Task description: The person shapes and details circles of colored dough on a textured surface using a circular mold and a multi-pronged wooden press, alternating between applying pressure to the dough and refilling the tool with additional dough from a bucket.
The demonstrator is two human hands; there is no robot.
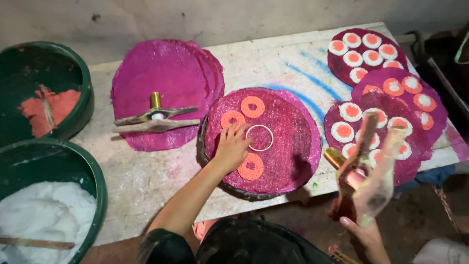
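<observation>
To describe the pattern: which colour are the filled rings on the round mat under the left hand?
Orange rings on a magenta mat; head view.

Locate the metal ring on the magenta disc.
The ring lies near the middle of the magenta disc, at the left hand fingertips, between three orange rings.

Grainy, sparkling magenta on the round disc (288, 146) at frame centre, rough like coarse powder. Crumbly matt orange on the rings (252, 106) pressed into it. Thin, smooth white on the hoop (259, 138) beside the left hand (230, 149). Dull brassy metal, powder-dusted, on the tool (359, 156) in the right hand (371, 215). Rough, stained, chalky on the worktop (254, 63). Glossy green plastic on the tubs (90, 98) at left.
</observation>
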